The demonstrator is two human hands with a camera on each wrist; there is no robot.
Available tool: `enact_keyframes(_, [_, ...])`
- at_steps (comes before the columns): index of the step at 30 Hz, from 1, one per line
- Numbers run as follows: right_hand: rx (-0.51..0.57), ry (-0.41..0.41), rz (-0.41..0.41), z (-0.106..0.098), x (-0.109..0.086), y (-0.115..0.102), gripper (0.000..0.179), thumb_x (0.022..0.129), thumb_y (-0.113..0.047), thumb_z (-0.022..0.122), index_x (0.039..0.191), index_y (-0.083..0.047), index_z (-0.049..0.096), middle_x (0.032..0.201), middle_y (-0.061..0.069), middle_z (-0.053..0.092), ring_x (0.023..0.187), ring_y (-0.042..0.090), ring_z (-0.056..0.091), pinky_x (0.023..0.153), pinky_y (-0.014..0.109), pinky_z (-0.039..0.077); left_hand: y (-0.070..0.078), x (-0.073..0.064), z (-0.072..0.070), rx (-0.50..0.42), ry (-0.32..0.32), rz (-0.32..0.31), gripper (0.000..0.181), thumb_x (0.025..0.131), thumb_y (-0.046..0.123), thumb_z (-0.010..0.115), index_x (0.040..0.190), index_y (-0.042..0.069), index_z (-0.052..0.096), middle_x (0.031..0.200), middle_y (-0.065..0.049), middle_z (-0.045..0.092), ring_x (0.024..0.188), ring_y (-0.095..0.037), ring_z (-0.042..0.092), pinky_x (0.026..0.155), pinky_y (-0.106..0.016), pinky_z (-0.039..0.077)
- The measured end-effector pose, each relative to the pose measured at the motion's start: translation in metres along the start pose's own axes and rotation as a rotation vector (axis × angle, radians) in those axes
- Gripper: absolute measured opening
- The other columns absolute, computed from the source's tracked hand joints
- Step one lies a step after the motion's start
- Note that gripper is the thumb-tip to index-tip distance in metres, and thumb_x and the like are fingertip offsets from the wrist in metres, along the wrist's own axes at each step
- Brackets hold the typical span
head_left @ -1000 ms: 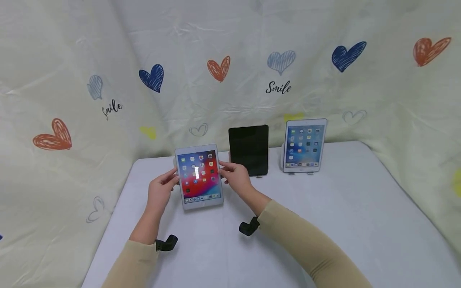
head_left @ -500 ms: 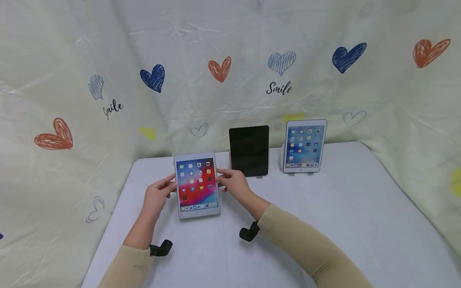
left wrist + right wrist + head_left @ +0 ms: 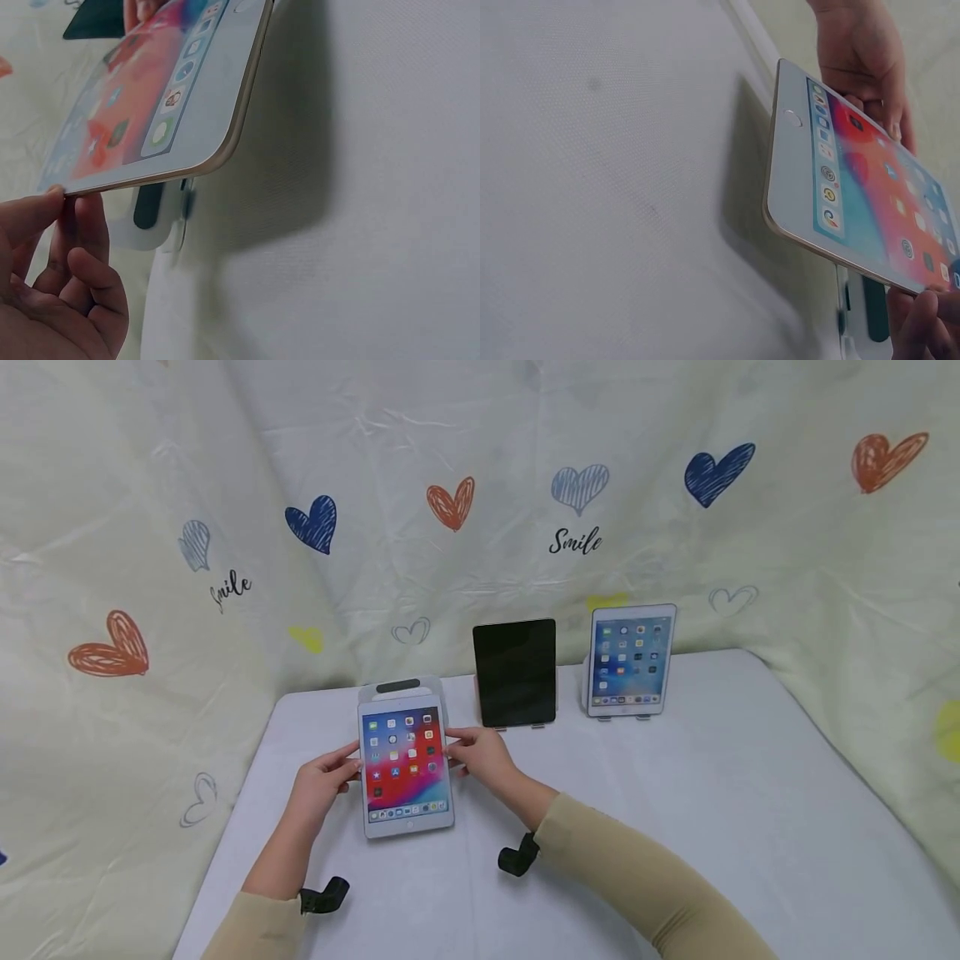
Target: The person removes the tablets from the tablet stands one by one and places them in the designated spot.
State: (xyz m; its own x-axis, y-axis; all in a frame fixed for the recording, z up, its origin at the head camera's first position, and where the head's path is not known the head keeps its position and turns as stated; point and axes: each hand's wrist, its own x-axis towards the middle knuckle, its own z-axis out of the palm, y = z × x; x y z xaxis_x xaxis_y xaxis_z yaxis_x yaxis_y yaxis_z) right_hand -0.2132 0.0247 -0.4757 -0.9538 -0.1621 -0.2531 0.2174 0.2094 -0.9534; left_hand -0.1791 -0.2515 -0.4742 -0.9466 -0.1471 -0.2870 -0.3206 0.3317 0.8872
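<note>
A white tablet (image 3: 407, 764) with a lit red and blue home screen is held up off the table between both hands. My left hand (image 3: 321, 785) pinches its left edge, thumb on the front and fingers behind, as the left wrist view shows at the tablet (image 3: 202, 127). On the opposite edge my right hand (image 3: 483, 756) pinches it the same way. In the right wrist view the tablet (image 3: 840, 187) hangs tilted above the white cloth, casting a shadow. Behind its top edge appears a pale stand (image 3: 401, 686) with a dark pad, its lower part hidden by the tablet.
A tablet with a black screen (image 3: 515, 672) stands upright on a stand in the middle back. Right of it a white tablet with a blue lit screen (image 3: 632, 660) leans on another stand. A heart-printed curtain (image 3: 480, 427) hangs behind the white table (image 3: 712, 793).
Both hands have drawn the tablet down and toward the person, away from the stand behind it. The stand's top with its dark pad has come into view. The two other tablets stay put.
</note>
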Motion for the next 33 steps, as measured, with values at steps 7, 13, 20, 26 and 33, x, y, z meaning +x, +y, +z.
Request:
enact_keyframes(7, [0.015, -0.018, 0.02, 0.006, -0.008, 0.001, 0.038, 0.094, -0.017, 0.07, 0.131, -0.011, 0.066, 0.095, 0.004, 0.073, 0.079, 0.019, 0.071, 0.067, 0.03, 0.057, -0.007, -0.007, -0.002, -0.012, 0.003, -0.036, 0.047, 0.098, 0.031, 0.064, 0.143, 0.021, 0.056, 0.118, -0.01, 0.066, 0.103, -0.029, 0.061, 0.083, -0.031, 0.051])
enact_keyframes(13, [0.033, -0.025, 0.023, 0.011, -0.011, 0.005, 0.035, 0.094, -0.013, 0.068, 0.129, -0.008, 0.067, 0.095, 0.006, 0.071, 0.08, 0.022, 0.071, 0.067, 0.03, 0.058, -0.012, -0.013, -0.004, -0.009, 0.001, -0.041, 0.047, 0.098, 0.03, 0.064, 0.143, 0.018, 0.055, 0.116, -0.01, 0.067, 0.1, -0.028, 0.062, 0.081, -0.031, 0.051])
enact_keyframes(20, [0.038, -0.021, 0.061, 0.021, -0.015, 0.013, 0.035, 0.094, -0.013, 0.068, 0.129, -0.006, 0.066, 0.094, 0.006, 0.07, 0.072, 0.02, 0.07, 0.065, 0.029, 0.057, -0.02, -0.018, -0.007, 0.018, -0.005, -0.051, 0.046, 0.098, 0.028, 0.063, 0.142, 0.015, 0.057, 0.111, -0.009, 0.069, 0.095, -0.025, 0.063, 0.076, -0.029, 0.05])
enact_keyframes(26, [0.016, -0.014, 0.061, 0.026, -0.02, 0.02, 0.036, 0.094, -0.012, 0.068, 0.129, -0.005, 0.066, 0.088, 0.006, 0.068, 0.067, 0.019, 0.068, 0.061, 0.027, 0.056, -0.023, -0.019, -0.009, 0.049, -0.02, -0.055, 0.046, 0.098, 0.028, 0.064, 0.141, 0.014, 0.057, 0.109, -0.009, 0.069, 0.091, -0.024, 0.062, 0.074, -0.028, 0.05])
enact_keyframes(33, [-0.036, -0.021, 0.057, 0.03, -0.025, 0.025, 0.035, 0.092, -0.013, 0.071, 0.125, -0.004, 0.066, 0.082, 0.005, 0.068, 0.062, 0.019, 0.066, 0.059, 0.027, 0.055, -0.03, -0.02, -0.007, 0.074, -0.024, -0.078, 0.045, 0.096, 0.024, 0.066, 0.139, 0.011, 0.059, 0.097, -0.006, 0.071, 0.084, -0.022, 0.061, 0.07, -0.028, 0.049])
